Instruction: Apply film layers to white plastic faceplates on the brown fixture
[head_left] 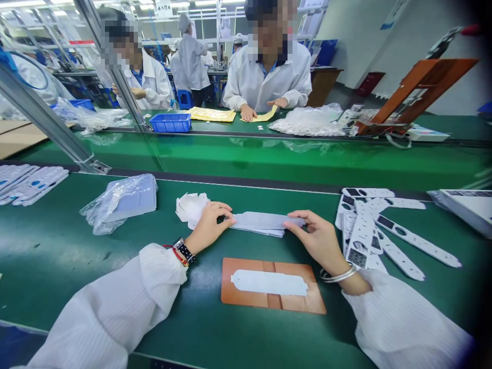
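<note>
A long, thin, whitish plastic sheet (265, 220) with shaped ends stretches between my two hands. My left hand (210, 225) pinches its left end with thumb and fingertips. At the other end, my right hand (317, 236) grips it between thumb and fingers. Just under this sheet lie similar sheets (265, 232), partly covered by it. Closer to me, an orange-brown board (246, 303) rests flat, with a pale elongated piece (269, 283) of much the same outline on top. Beside my left hand is a crumpled white paper-like piece (191, 207).
White panels with dark windows (361, 230) lie in a loose pile at right. A plastic bag of flat sheets (130, 200) sits at left, near more white panels (34, 182). Across the green divider (230, 156), a person (269, 72) handles yellow sheets by a blue bin (170, 123).
</note>
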The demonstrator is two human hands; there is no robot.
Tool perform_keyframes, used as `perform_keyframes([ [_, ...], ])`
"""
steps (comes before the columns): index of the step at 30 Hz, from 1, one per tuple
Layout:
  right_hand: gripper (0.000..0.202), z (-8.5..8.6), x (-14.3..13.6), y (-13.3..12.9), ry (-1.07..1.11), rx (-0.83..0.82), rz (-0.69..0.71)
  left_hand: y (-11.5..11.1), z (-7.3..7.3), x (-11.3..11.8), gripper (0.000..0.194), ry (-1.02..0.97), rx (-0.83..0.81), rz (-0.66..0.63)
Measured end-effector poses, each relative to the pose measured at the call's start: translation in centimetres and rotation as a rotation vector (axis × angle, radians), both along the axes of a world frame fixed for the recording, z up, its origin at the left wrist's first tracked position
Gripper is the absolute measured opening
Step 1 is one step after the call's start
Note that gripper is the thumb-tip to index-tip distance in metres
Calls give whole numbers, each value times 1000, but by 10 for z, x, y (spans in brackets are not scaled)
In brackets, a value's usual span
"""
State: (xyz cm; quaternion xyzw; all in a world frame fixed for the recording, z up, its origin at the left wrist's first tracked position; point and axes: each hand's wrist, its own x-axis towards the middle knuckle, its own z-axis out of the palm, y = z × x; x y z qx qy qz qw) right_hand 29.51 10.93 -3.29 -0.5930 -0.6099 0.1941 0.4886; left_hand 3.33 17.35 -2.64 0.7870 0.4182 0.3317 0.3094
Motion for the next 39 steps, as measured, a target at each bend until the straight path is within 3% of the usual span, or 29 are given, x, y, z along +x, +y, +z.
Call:
perform_keyframes([
  [14, 35, 0, 10, 0, 111, -34, -74, 1, -2, 1, 13, 41, 51, 56],
  [17, 38, 4, 13, -3, 244, -55, -93, 0, -2, 0, 3, 42, 81, 62],
  [23, 43, 19, 4, -16, 628, -151, -71, -4, 0, 1, 19, 43, 124, 6],
  [28, 42, 30, -12, -25, 822, -237, -35, -20, 19, 8, 26, -31, 122, -80],
  [30, 41, 31, -17, -29, 838, -254, -31, -31, 31, 11, 33, -161, -11, -152],
  [34, 37, 28, -20, -44, 711, -252, -41, -52, 47, 16, 42, -453, -531, -181],
  [39, 27, 28, -23, -72, 265, -195, 80, -65, 48, 7, 29, -399, -790, -73],
])
